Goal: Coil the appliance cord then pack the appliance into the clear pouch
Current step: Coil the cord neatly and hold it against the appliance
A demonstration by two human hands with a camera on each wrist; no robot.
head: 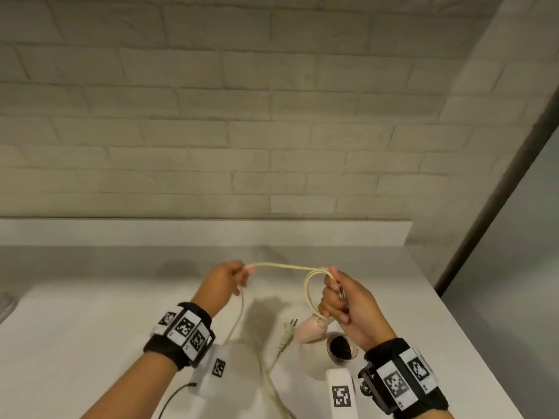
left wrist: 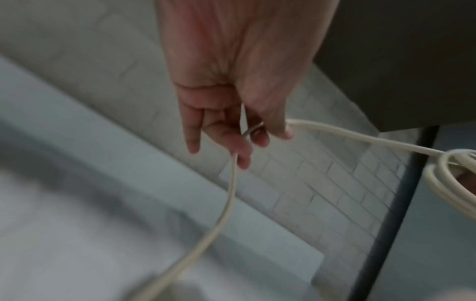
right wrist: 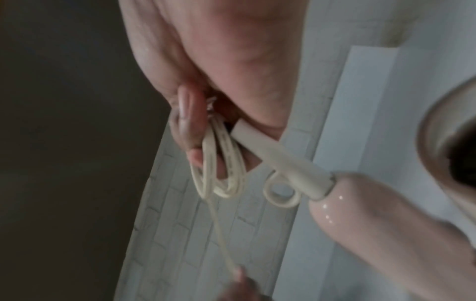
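Note:
A cream cord [head: 284, 265] stretches between my two hands above the white table [head: 90, 328]. My left hand [head: 243, 273] pinches it, and the cord [left wrist: 360, 140] slides out past the fingertips [left wrist: 257, 140]. My right hand [head: 331, 285] grips a few coiled loops [head: 310, 293]; in the right wrist view those loops [right wrist: 221, 163] hang from the curled fingers [right wrist: 190, 126]. The pink hair dryer [head: 311, 329] dangles below that hand by its cord sleeve [right wrist: 283, 158], its dark mouth [head: 341, 347] facing me. The plug [head: 289, 328] lies on the table. No clear pouch can be made out.
A raised white ledge [head: 181, 231] runs along the back under a pale brick wall [head: 242, 116]. The table's right edge [head: 472, 337] slants close to my right wrist, with a dark post [head: 490, 201] beyond it. Something translucent [head: 6, 300] shows at the far left edge.

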